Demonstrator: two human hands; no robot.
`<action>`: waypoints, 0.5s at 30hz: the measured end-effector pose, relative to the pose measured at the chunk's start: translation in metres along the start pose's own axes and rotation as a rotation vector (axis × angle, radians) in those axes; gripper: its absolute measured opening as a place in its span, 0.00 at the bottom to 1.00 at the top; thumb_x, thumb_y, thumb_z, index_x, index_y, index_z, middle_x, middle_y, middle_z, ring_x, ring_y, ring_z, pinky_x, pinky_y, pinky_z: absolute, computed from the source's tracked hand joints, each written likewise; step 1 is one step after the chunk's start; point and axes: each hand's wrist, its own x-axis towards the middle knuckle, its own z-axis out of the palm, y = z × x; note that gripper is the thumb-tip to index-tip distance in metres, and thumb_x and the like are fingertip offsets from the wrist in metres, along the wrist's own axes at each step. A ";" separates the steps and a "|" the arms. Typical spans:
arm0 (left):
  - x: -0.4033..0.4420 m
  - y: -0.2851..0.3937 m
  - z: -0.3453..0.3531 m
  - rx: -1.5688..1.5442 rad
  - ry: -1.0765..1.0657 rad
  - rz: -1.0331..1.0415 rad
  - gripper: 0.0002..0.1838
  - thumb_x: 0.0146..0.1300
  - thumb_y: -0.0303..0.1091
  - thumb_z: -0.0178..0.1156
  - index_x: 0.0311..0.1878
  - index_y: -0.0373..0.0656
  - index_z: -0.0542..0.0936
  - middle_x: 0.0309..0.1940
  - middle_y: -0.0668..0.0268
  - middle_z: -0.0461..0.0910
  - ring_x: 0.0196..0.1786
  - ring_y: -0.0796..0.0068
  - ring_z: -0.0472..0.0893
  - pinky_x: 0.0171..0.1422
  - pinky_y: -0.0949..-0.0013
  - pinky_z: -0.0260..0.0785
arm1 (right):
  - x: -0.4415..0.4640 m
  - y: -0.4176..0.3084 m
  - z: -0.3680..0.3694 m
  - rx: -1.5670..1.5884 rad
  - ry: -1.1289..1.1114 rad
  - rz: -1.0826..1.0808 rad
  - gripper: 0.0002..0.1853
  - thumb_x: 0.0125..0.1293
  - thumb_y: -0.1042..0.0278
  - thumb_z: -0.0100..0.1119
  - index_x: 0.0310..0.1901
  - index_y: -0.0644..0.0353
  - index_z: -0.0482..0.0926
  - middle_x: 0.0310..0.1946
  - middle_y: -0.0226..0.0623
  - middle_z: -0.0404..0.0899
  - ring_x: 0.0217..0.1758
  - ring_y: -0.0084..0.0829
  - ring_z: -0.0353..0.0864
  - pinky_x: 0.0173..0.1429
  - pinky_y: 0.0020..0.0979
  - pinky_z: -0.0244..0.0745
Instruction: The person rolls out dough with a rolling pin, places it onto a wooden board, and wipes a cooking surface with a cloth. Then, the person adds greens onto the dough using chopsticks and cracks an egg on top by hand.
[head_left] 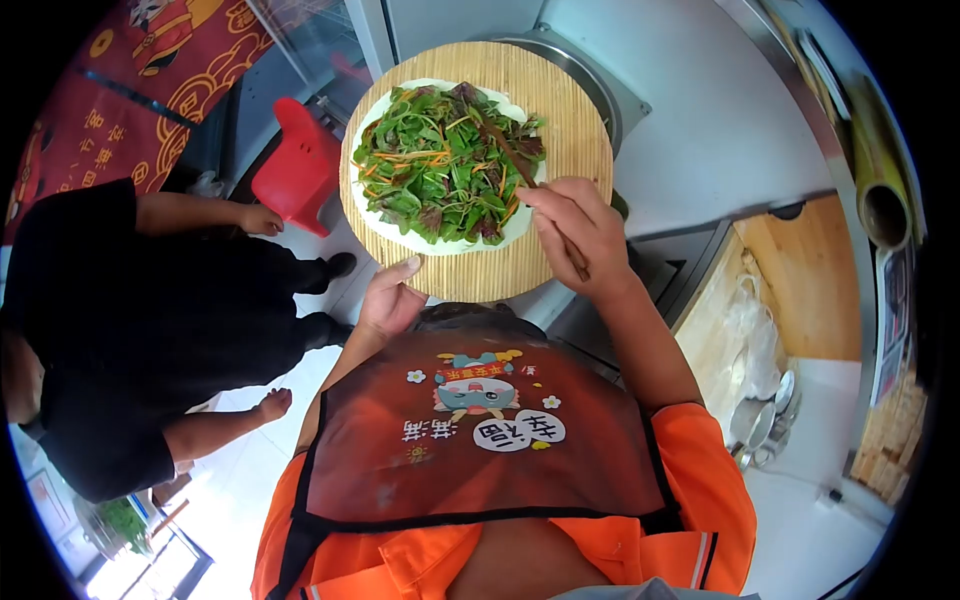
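Note:
A round bamboo board [575, 130] is held up in front of the apron. On it lies a pale flat sheet of dough [400, 238], covered with chopped green and purple leaves [440, 180] and thin orange shreds. My left hand [393, 297] grips the board's near left edge, its thumb on top and its other fingers hidden beneath. In my right hand [580, 237], over the board's right side, is a dark brown wooden stick [510, 150]; its far end rests on the leaves. Whether it is one stick or a pair is unclear.
A person in black [150, 330] stands at the left, near a red chair [300, 165]. Behind the board is a round metal vessel [590, 75]. At the right are a wooden worktop [715, 290], metal ladles [752, 422] and a bamboo tube [885, 210].

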 end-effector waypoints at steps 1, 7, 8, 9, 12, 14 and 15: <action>-0.002 0.004 0.002 0.020 -0.001 -0.012 0.35 0.65 0.25 0.62 0.75 0.36 0.62 0.71 0.55 0.71 0.72 0.58 0.72 0.78 0.51 0.62 | -0.003 -0.005 0.000 -0.016 0.059 -0.004 0.15 0.61 0.86 0.59 0.49 0.67 0.84 0.39 0.42 0.79 0.39 0.36 0.79 0.44 0.29 0.74; -0.011 0.026 -0.009 0.056 0.003 -0.135 0.34 0.64 0.25 0.62 0.74 0.36 0.64 0.69 0.56 0.73 0.71 0.58 0.74 0.77 0.51 0.63 | 0.010 -0.024 0.009 -0.059 0.179 0.112 0.14 0.62 0.85 0.61 0.49 0.64 0.85 0.38 0.42 0.79 0.40 0.35 0.79 0.44 0.28 0.74; -0.008 0.030 -0.011 0.061 -0.007 -0.150 0.34 0.64 0.25 0.62 0.74 0.36 0.64 0.69 0.56 0.74 0.71 0.58 0.74 0.77 0.51 0.63 | 0.012 -0.030 0.014 -0.075 0.118 0.094 0.14 0.62 0.85 0.61 0.49 0.64 0.85 0.39 0.42 0.79 0.40 0.35 0.79 0.44 0.29 0.74; -0.006 0.033 -0.013 0.064 -0.023 -0.155 0.34 0.64 0.25 0.62 0.74 0.36 0.64 0.68 0.56 0.74 0.71 0.58 0.74 0.77 0.51 0.63 | 0.013 -0.036 0.019 -0.086 0.054 0.073 0.15 0.62 0.85 0.61 0.50 0.64 0.85 0.39 0.42 0.79 0.40 0.35 0.79 0.44 0.29 0.74; -0.003 0.035 -0.020 0.062 -0.058 -0.168 0.34 0.64 0.25 0.62 0.74 0.36 0.64 0.68 0.56 0.74 0.71 0.58 0.74 0.77 0.51 0.64 | 0.001 -0.033 0.028 -0.147 0.005 0.044 0.16 0.61 0.84 0.61 0.50 0.62 0.84 0.39 0.42 0.79 0.39 0.37 0.81 0.41 0.30 0.75; -0.002 0.038 -0.020 0.059 -0.090 -0.176 0.34 0.64 0.24 0.61 0.74 0.36 0.64 0.68 0.56 0.74 0.71 0.58 0.74 0.77 0.51 0.64 | -0.009 -0.029 0.022 -0.185 0.113 0.023 0.15 0.60 0.83 0.62 0.48 0.60 0.85 0.39 0.41 0.80 0.37 0.38 0.81 0.39 0.31 0.77; -0.003 0.040 -0.019 0.053 -0.094 -0.180 0.34 0.65 0.24 0.61 0.74 0.36 0.64 0.69 0.56 0.74 0.71 0.58 0.74 0.77 0.51 0.64 | -0.016 -0.034 0.015 -0.233 0.172 0.021 0.16 0.59 0.84 0.62 0.49 0.61 0.85 0.39 0.42 0.80 0.37 0.39 0.81 0.40 0.31 0.77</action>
